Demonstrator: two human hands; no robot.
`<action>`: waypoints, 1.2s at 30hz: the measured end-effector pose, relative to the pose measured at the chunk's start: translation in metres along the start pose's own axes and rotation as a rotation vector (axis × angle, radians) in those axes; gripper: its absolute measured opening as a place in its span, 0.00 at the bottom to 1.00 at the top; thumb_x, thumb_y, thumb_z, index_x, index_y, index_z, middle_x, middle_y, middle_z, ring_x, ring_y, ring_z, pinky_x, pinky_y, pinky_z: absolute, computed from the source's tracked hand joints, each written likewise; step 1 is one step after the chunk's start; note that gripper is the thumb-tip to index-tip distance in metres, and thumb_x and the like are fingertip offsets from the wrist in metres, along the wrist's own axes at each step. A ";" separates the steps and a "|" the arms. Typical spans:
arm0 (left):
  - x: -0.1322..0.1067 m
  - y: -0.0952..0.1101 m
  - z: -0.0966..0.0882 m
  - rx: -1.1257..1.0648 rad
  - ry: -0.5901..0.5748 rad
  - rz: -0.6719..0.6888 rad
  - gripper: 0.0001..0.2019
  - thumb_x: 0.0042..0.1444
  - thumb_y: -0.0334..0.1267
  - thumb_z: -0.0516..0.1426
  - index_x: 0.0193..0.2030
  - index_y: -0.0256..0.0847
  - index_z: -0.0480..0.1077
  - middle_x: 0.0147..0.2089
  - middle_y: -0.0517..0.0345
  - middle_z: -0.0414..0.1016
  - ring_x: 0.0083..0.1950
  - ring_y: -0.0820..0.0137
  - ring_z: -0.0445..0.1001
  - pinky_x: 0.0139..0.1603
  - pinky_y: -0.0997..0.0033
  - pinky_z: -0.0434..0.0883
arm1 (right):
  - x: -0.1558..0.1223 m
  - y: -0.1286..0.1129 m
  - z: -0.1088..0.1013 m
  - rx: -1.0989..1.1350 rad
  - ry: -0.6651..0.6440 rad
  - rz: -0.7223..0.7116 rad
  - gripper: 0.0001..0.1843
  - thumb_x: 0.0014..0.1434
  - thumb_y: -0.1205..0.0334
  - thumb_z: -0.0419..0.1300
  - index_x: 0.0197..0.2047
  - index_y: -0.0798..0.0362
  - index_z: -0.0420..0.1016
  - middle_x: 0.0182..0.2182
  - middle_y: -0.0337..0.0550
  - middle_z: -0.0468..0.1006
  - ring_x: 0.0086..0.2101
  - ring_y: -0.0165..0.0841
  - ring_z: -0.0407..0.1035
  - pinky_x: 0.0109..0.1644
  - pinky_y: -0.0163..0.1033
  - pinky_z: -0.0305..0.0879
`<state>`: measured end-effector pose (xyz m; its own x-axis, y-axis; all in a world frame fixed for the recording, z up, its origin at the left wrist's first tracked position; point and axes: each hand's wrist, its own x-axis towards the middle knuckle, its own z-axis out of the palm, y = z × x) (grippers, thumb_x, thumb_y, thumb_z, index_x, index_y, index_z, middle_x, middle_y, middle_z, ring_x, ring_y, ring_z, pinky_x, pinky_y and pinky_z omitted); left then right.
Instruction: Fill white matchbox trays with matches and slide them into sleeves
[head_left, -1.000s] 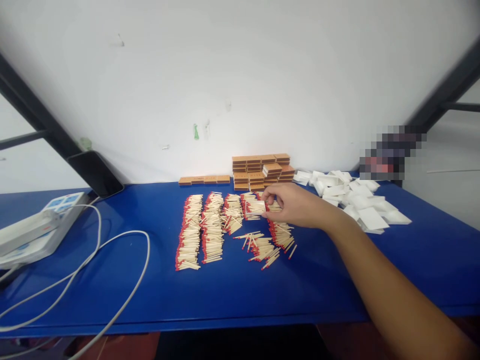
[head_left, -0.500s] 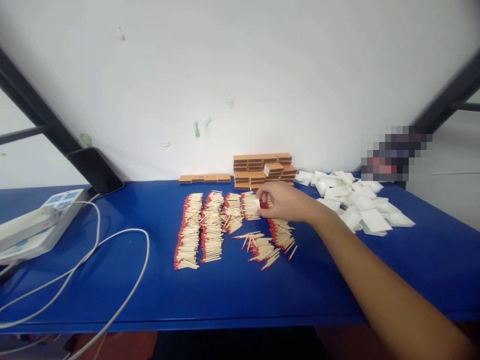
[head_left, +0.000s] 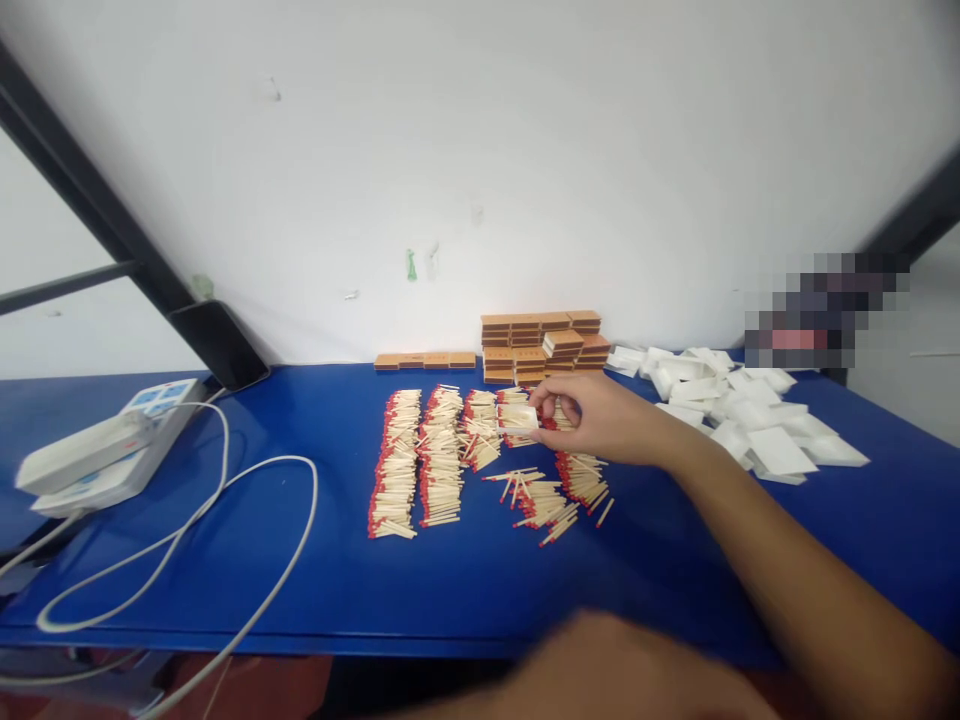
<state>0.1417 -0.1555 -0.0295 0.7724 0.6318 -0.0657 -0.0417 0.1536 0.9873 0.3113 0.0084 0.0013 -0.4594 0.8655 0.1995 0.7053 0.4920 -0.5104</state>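
My right hand (head_left: 600, 418) reaches over the red-tipped matches on the blue table (head_left: 450, 585). Its thumb and fingers pinch a small white matchbox tray (head_left: 520, 417) just above the far end of the match rows (head_left: 439, 455). A looser heap of matches (head_left: 551, 497) lies below the hand. A blurred stretch of skin, probably my left hand or forearm (head_left: 607, 670), shows at the bottom edge; its fingers cannot be made out.
Brown matchbox sleeves (head_left: 540, 343) are stacked by the wall, with a flat row of them (head_left: 424, 361) to the left. A pile of white trays (head_left: 750, 420) lies at the right. A white power strip (head_left: 105, 455), its cable (head_left: 255, 480) and a dark phone (head_left: 221, 345) occupy the left.
My right hand stayed over the far end of the matches with the white tray in its fingers. The view has shifted, and the blurred limb has come in at the bottom.
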 end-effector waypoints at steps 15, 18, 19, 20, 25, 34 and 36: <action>0.016 0.077 -0.193 1.088 0.482 0.354 0.12 0.70 0.42 0.54 0.45 0.44 0.79 0.43 0.57 0.84 0.41 0.66 0.77 0.43 0.63 0.72 | 0.012 -0.026 -0.003 0.243 0.035 0.002 0.18 0.55 0.48 0.71 0.45 0.49 0.79 0.29 0.38 0.73 0.29 0.32 0.66 0.30 0.38 0.62; 0.016 0.075 -0.194 0.999 0.469 0.361 0.16 0.72 0.43 0.50 0.42 0.43 0.79 0.44 0.56 0.84 0.43 0.65 0.78 0.45 0.63 0.72 | 0.015 -0.028 -0.004 0.235 0.001 -0.023 0.19 0.56 0.47 0.71 0.45 0.49 0.79 0.29 0.39 0.73 0.30 0.33 0.66 0.31 0.39 0.64; 0.016 0.075 -0.193 0.981 0.473 0.362 0.17 0.72 0.44 0.50 0.42 0.43 0.79 0.45 0.56 0.84 0.44 0.65 0.78 0.47 0.62 0.72 | 0.016 -0.029 -0.004 0.230 -0.005 -0.028 0.19 0.57 0.46 0.70 0.45 0.49 0.79 0.29 0.39 0.74 0.30 0.33 0.66 0.31 0.39 0.64; 0.016 0.075 -0.193 0.968 0.481 0.360 0.17 0.72 0.45 0.51 0.43 0.43 0.79 0.45 0.55 0.84 0.45 0.64 0.78 0.47 0.62 0.73 | 0.017 -0.030 -0.003 0.222 -0.007 -0.030 0.19 0.57 0.46 0.70 0.45 0.49 0.79 0.29 0.39 0.74 0.30 0.33 0.66 0.32 0.39 0.65; 0.011 0.074 -0.194 1.017 0.547 0.382 0.14 0.67 0.48 0.59 0.49 0.43 0.80 0.43 0.55 0.83 0.41 0.66 0.78 0.45 0.63 0.73 | 0.026 -0.036 0.001 0.230 -0.014 -0.051 0.17 0.56 0.48 0.70 0.44 0.49 0.78 0.29 0.39 0.74 0.29 0.33 0.67 0.33 0.40 0.65; 0.003 0.062 -0.209 1.227 0.434 0.449 0.14 0.62 0.47 0.65 0.51 0.43 0.79 0.45 0.54 0.83 0.46 0.63 0.78 0.48 0.60 0.73 | 0.020 -0.026 0.012 0.297 -0.048 -0.007 0.21 0.57 0.46 0.70 0.48 0.50 0.78 0.31 0.38 0.75 0.30 0.32 0.67 0.33 0.38 0.65; 0.005 0.059 -0.213 1.237 0.434 0.429 0.15 0.62 0.47 0.65 0.51 0.43 0.80 0.45 0.53 0.83 0.46 0.62 0.78 0.47 0.59 0.73 | 0.018 -0.018 0.012 0.264 -0.076 -0.018 0.20 0.57 0.46 0.70 0.47 0.49 0.78 0.31 0.38 0.75 0.30 0.32 0.67 0.33 0.38 0.64</action>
<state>0.0081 0.0186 -0.0022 0.5752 0.6767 0.4596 0.5378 -0.7362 0.4108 0.2841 0.0139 0.0041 -0.5166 0.8426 0.1520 0.5363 0.4569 -0.7097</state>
